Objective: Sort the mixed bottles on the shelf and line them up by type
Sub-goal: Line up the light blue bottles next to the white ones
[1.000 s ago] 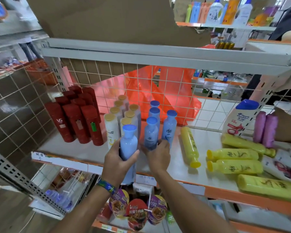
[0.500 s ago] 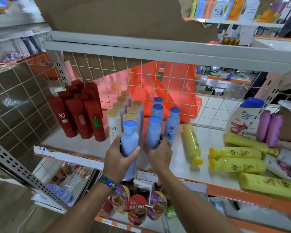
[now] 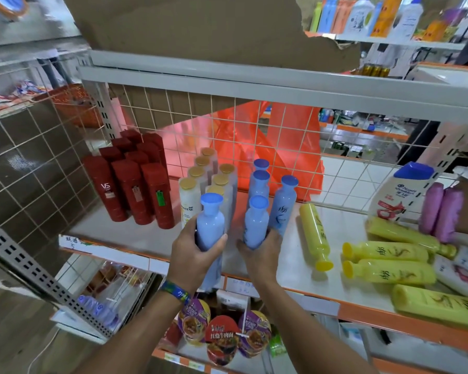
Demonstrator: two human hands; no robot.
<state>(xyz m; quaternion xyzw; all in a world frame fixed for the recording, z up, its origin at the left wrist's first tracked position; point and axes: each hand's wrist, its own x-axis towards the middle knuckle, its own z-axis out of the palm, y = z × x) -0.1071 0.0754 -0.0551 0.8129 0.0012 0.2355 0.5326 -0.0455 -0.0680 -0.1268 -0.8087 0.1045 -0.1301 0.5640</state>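
Both hands, left [image 3: 197, 255] and right [image 3: 262, 252], each grip a blue bottle [image 3: 210, 228] beside the white bottles [image 3: 197, 184], extending the blue row.

left hand [image 3: 197, 255] in curled grip on left blue bottle [image 3: 210, 225], right hand [image 3: 262, 253] likewise on right blue bottle [image 3: 255, 224]

The left hand [image 3: 192, 255] grips one blue bottle [image 3: 210, 225], the right hand [image 3: 261, 255] a neighbouring blue bottle [image 3: 255, 225].

Glossy plastic blue bottles [image 3: 257, 222], wire-mesh backing [image 3: 362, 147]
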